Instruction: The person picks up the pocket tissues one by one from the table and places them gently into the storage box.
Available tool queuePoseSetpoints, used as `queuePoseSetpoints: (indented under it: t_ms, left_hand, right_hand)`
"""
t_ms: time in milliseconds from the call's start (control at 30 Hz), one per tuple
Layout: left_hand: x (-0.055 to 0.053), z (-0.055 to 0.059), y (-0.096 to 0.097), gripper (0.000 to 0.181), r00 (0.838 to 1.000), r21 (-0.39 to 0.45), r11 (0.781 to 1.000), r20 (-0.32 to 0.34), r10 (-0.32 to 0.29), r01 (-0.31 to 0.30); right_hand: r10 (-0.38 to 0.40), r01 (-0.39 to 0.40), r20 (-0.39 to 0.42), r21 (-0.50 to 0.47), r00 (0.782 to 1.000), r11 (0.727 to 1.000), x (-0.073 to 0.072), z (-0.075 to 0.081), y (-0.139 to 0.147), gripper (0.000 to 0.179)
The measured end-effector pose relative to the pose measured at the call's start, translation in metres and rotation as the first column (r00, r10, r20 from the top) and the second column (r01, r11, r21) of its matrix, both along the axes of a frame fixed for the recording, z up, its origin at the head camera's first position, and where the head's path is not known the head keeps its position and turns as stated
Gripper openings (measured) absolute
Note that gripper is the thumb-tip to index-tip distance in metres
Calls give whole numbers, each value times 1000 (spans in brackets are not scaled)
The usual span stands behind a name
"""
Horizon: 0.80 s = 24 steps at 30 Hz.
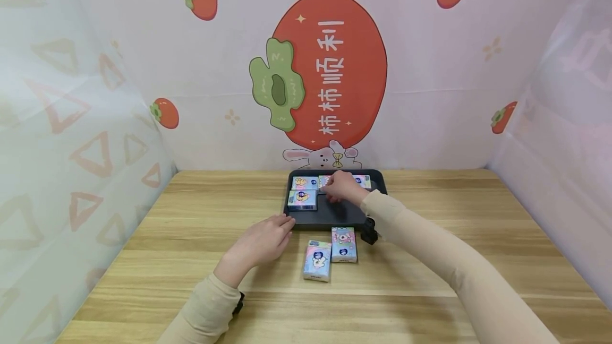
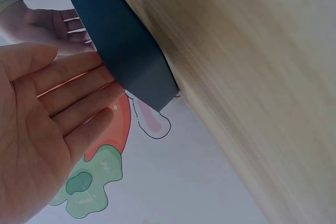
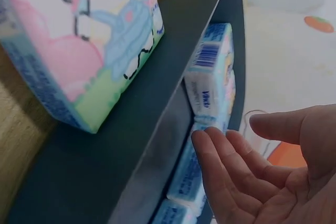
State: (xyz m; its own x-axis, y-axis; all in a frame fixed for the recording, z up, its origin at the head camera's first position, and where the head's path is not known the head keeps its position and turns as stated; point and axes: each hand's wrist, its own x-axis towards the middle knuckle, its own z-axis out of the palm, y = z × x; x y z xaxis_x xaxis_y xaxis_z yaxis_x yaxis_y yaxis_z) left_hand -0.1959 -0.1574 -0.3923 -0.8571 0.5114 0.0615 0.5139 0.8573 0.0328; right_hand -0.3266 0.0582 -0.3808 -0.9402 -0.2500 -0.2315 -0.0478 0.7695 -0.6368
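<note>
A black tray (image 1: 325, 225) holds several small tissue packs with cartoon prints. Along its back stand a left pack (image 1: 304, 183), a middle pack (image 1: 324, 179) partly hidden by my hand, and a right pack (image 1: 364, 181); another pack (image 1: 302, 200) lies in front of the left one. My right hand (image 1: 341, 186) reaches over the tray, its fingertips at the middle pack; in the right wrist view the fingers are loosely bent with nothing between them and the thumb. My left hand (image 1: 265, 238) has straight fingers resting against the tray's front left corner, as the left wrist view also shows.
In front of the tray, two more tissue packs lie on the wooden table (image 1: 201, 259): a left one (image 1: 317, 261) and a right one (image 1: 343, 244) beside it. Behind the tray rises a printed backdrop (image 1: 430, 68).
</note>
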Motion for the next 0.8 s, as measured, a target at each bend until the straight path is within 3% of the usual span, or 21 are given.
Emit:
queuePoseSetpoints:
  t_ms: [800]
  left_hand:
    - [1,1,2,38,1000,-18,1000,-8,-6,6]
  right_hand:
    - [94,-83,-160,76,983,994,52,29,25,20]
